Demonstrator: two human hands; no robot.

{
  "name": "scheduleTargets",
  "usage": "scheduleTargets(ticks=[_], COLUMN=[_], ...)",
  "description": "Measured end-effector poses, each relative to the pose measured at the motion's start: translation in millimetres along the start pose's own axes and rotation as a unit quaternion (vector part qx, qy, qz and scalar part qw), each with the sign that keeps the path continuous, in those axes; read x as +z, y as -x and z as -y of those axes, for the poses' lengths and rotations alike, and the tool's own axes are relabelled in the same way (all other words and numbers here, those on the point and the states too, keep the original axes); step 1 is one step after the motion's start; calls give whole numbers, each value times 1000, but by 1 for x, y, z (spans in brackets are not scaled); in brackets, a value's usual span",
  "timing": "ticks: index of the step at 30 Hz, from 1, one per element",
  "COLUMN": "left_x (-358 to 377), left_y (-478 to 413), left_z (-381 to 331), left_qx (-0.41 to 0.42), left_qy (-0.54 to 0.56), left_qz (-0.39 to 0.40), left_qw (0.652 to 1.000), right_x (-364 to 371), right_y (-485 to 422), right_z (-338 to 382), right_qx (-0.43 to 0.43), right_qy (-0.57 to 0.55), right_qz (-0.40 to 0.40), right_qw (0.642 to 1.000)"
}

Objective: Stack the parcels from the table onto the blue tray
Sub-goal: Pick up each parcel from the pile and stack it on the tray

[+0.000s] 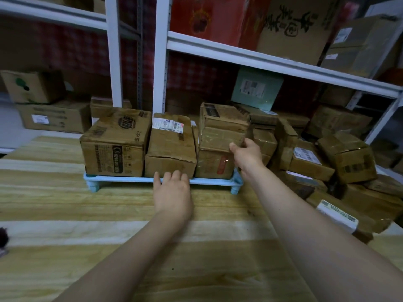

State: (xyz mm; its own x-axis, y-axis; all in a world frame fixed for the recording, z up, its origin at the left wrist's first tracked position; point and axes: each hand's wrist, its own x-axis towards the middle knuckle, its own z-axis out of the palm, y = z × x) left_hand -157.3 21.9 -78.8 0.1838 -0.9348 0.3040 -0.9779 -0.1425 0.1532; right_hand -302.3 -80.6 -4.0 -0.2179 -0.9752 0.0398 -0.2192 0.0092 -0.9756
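A light blue tray (122, 178) on short legs stands on the wooden table and carries a row of cardboard parcels: a printed box (115, 144) on the left, a labelled box (170, 147) in the middle, a taped box (212, 163) on the right. A small brown parcel (222, 125) sits on top of the taped box. My right hand (247, 154) grips that small parcel at its lower right corner, thumb on the front. My left hand (173, 192) hovers open, fingers straight, just in front of the middle box at the tray's edge.
A heap of loose cardboard parcels (327, 162) covers the table's right side, with a white-labelled packet (337, 215) nearest me. White metal shelving (261, 59) with more boxes rises behind. Bare wooden tabletop (109, 214) stretches in front of the tray.
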Motion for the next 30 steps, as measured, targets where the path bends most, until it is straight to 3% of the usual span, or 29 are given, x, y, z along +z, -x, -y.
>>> scheduleTargets(ticks=[8,21,25,30], left_x=[0,9,13,10], left_y=[0,16,28,39], left_z=[2,-21,-60,-115], left_qx=[9,-18,10,81], left_qy=[-11,-6,10,29], left_qz=[-2,35,80,124], left_qw=[1000,999,997,989], right_x=[9,-42,-90,-164], right_y=[-9,17,20,33], right_z=[-6,-28,-31,-41], right_qx=[-21,2,-1,-35], right_qy=[58,10,15,44], right_qz=[-39,-47,-97,-245], right_qw=[997,999,995,968])
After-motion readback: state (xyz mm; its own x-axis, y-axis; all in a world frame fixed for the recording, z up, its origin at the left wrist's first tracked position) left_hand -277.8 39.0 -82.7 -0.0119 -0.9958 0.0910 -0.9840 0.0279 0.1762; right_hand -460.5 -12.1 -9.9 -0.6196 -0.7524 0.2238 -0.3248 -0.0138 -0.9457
